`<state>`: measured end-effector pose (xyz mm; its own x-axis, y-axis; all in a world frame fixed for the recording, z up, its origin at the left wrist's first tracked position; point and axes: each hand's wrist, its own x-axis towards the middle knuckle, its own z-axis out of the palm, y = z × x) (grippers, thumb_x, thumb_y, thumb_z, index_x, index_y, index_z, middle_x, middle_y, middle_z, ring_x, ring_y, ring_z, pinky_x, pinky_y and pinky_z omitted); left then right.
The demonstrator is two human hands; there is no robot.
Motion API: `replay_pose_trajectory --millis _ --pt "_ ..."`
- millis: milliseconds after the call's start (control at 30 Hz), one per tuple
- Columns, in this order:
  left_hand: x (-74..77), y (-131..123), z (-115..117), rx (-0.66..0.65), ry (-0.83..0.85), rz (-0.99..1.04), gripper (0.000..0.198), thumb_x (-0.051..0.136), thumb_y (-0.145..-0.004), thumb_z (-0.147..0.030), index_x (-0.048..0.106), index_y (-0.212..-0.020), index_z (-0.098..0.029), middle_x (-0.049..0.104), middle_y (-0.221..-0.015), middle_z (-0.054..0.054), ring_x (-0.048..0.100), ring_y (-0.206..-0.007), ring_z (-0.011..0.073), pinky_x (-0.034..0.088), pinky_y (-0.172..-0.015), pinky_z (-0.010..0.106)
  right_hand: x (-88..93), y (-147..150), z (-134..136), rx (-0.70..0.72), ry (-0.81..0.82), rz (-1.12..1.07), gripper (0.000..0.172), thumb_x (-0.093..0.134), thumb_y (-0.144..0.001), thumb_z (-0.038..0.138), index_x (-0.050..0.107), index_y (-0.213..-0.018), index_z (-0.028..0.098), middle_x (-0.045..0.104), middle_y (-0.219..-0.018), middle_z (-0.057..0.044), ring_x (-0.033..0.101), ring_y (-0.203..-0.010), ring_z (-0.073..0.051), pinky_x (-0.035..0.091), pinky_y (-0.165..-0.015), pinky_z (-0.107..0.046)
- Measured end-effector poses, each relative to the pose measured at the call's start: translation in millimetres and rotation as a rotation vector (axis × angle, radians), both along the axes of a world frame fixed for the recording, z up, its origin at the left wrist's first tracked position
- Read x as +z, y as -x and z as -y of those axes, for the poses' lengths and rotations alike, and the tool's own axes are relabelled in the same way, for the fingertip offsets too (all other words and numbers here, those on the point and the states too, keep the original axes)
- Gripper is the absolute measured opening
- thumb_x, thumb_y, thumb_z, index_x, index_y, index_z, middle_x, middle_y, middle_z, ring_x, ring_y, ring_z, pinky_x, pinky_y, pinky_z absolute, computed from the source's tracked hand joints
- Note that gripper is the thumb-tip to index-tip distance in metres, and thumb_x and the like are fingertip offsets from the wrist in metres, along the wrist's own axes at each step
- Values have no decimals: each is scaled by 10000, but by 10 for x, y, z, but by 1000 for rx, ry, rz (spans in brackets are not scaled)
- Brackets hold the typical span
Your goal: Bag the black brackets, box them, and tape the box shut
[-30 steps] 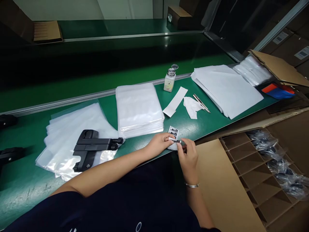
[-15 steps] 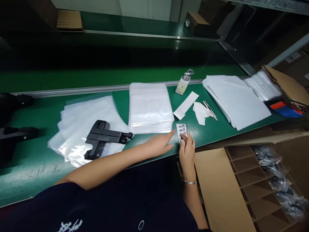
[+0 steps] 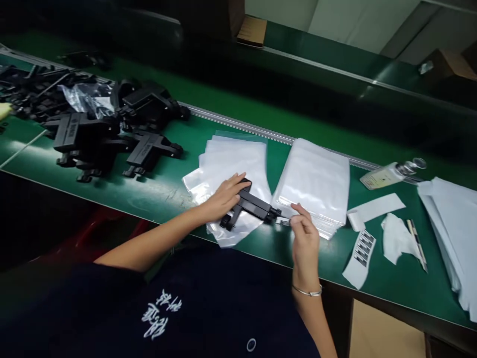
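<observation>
A black T-shaped plastic device lies on a fanned pile of clear plastic bags. My left hand rests on its left end, fingers stretched over the crossbar; the thumb is hidden. At the device's other end, my right hand pinches a small silvery strip, close to the black knobs. Whether the strip touches them, I cannot tell. To the right lies a label sheet with several dark printed labels, beside a torn white paper.
Several more black devices crowd the table's left side. A stack of plastic bags lies beyond my right hand. Further right are a pump bottle, slim metal tools and white sheets. A cardboard flap shows below the edge.
The view has swung left. My left hand has moved from near the label sheet onto the black device. My right hand has left the sheet with a small silvery strip, bringing it to the device.
</observation>
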<state>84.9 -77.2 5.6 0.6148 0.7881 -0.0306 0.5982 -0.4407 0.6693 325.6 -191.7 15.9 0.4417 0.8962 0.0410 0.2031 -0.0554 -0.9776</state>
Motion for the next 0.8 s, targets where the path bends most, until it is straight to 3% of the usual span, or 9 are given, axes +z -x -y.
replay_pose_trajectory --millis 100,233,467,800 --pt "0 -170 301 106 11 25 512 291 -981 -278 352 -1481 -189 140 -1636 89 76 -1510 279 164 -1202 539 28 357 -211 135 97 98 235 592 -837 383 599 -674 213 641 -1219 -89 451 -1312 -276 274 -1123 -503" --pt "34 -254 485 152 25 52 531 312 -964 -199 316 -1495 -212 122 -1638 95 71 -1509 296 174 -1190 572 8 496 -287 107 159 157 227 593 -808 347 579 -625 213 661 -1141 -86 465 -1270 -279 265 -1121 -512" --pt "18 -224 475 148 35 89 531 332 -963 -200 317 -1492 -238 130 -1638 82 79 -1508 306 171 -1190 577 38 597 -189 43 197 193 211 589 -822 332 581 -645 215 644 -1194 -80 426 -1316 -280 286 -1103 -499" --pt "13 -208 473 128 57 114 515 311 -964 -210 330 -1478 -197 125 -1637 99 62 -1512 284 165 -1202 542 32 623 -211 38 184 229 215 580 -832 313 580 -642 213 654 -1156 -74 495 -1214 -257 316 -1072 -462"
